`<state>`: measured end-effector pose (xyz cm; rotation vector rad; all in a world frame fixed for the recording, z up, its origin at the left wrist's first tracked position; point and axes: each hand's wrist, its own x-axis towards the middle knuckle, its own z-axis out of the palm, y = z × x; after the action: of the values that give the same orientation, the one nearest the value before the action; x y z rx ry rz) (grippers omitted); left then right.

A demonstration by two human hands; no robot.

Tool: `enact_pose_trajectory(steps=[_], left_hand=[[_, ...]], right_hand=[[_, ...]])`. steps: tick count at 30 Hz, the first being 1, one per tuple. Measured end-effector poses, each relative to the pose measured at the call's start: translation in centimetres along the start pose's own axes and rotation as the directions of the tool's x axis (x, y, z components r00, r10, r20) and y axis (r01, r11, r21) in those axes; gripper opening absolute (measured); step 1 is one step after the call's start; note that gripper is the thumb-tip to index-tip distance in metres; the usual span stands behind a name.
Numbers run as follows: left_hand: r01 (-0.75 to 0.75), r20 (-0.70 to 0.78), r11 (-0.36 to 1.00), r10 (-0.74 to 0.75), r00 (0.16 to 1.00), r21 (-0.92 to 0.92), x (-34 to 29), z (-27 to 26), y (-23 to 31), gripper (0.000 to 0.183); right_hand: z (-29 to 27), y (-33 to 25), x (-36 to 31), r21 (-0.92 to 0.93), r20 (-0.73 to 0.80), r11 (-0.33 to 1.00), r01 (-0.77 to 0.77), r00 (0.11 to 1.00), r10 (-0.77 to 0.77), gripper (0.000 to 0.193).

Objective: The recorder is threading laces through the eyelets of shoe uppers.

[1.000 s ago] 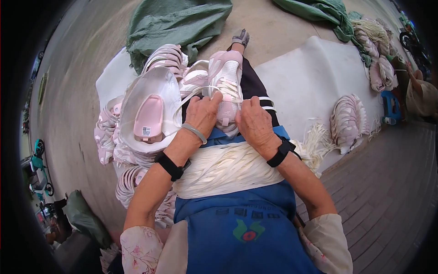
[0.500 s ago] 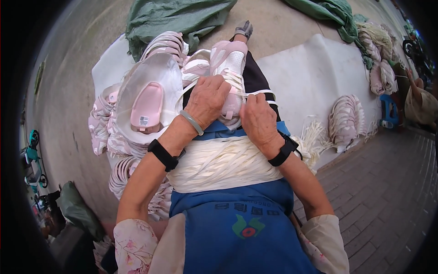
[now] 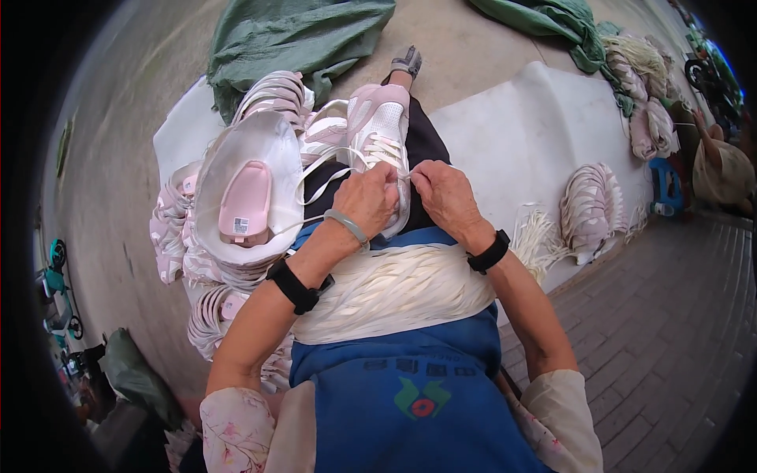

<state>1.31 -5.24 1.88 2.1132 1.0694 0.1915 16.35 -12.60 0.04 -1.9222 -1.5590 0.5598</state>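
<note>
A pink and white shoe upper [image 3: 380, 118] rests across my lap, toe pointing away, with a white shoelace [image 3: 384, 148] threaded through part of its front. My left hand [image 3: 364, 199] is closed over the upper's near end, at its opening; its fingertips are partly hidden. At the upper's right edge, my right hand [image 3: 447, 197] pinches the lace between thumb and forefinger. Loose lace loops hang to the left of the upper. Across my waist, over a blue apron [image 3: 386, 410], lies a thick bundle of cream laces [image 3: 394, 292].
Left of my lap, a white lined container [image 3: 288, 158] holds a pink insole-like piece [image 3: 246, 201]. Stacked uppers [image 3: 272, 94] surround it, and another stack [image 3: 591, 209] lies right on a white sheet [image 3: 512, 118]. Green sacking [image 3: 300, 47] lies ahead; a blue stool [image 3: 666, 183] stands right, near another person.
The upper has shifted slightly left and down in view. My right hand has moved a little up beside its edge, and my left hand has slid lower onto its near end.
</note>
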Motion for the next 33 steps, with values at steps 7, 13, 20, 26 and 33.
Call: enact_pose_trajectory(steps=[7, 13, 20, 26, 33], left_hand=[[0.046, -0.018, 0.993, -0.049, 0.999, -0.105, 0.4, 0.7, -0.7, 0.02], [0.078, 0.007, 0.964, -0.079, 0.997, -0.255, 0.7, 0.7, -0.9, 0.019], [0.098, 0.005, 0.961, -0.1, 0.995, -0.26, 0.7, 1.6, -1.7, 0.018], [0.023, -0.058, 0.995, -0.029, 0.998, -0.093, 0.3, 1.4, -1.4, 0.016], [0.041, -0.04, 0.973, -0.051, 0.998, -0.226, 0.1, 1.2, -0.9, 0.016]], right_hand=[[0.5, -0.4, -0.1, -0.106, 0.003, 0.994, 0.002, 1.0, -0.002, 0.017], [0.9, -0.4, -0.2, -0.158, -0.013, 0.987, 0.031, 0.999, -0.034, 0.016], [0.8, -0.2, -0.2, -0.081, 0.018, 0.996, 0.03, 0.999, -0.029, 0.017], [-0.2, -2.1, -1.6, -0.013, 0.055, 1.0, 0.003, 0.998, -0.003, 0.021], [0.4, -3.4, -1.8, -0.225, 0.153, 0.974, -0.005, 0.987, 0.04, 0.03]])
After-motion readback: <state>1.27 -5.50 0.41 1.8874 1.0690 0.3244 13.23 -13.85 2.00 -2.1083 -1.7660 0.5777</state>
